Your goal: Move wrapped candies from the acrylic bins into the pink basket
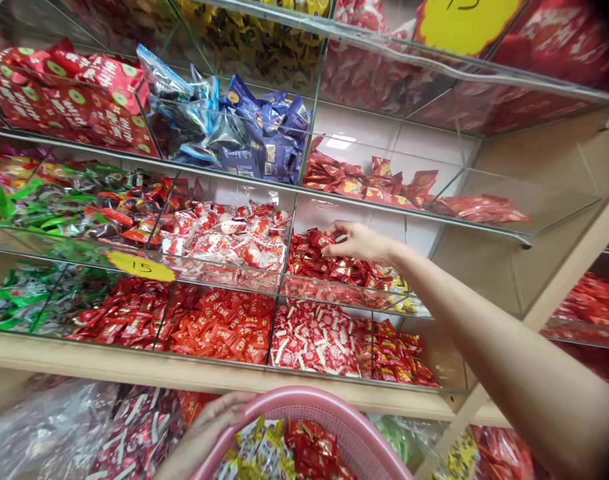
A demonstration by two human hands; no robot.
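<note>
Touching the dark-red candies (314, 265) in a shelf compartment (329, 291), the right hand (357, 241) bends its fingers; whether they pinch one, I cannot tell. The pink basket (309, 395) lies below it, nearer the left hand (219, 421), which rests against the rim, grip likewise unclear.

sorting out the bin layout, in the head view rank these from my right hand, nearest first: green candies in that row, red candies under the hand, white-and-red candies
1. Red candies: just under the right hand.
2. White-and-red candies: next bin to the left.
3. Green candies: far left, same row.
</note>
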